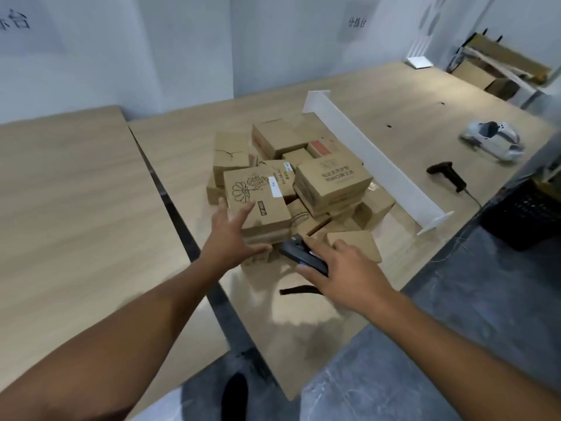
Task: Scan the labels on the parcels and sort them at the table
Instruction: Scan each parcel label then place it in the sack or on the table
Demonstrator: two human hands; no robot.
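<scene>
Two hands out over the wooden table [76, 183]: right hand [343, 270] clasped around a black handheld scanner [303, 253], left hand [232, 235] spread wide, fingertips touching the flower-printed parcel [258, 202]. Heaped cardboard parcels [291, 177] at twelve o'clock from both. White divider [370, 159] at two o'clock, second scanner [447, 174] beyond. Pale walls behind.

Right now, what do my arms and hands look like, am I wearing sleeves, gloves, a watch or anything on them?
Both arms are bare from the frame edge to the fingers: no sleeves in view, no gloves. The left hand and right hand show no rings, and neither wrist carries a watch or band. No cables or markings on either arm.
</scene>
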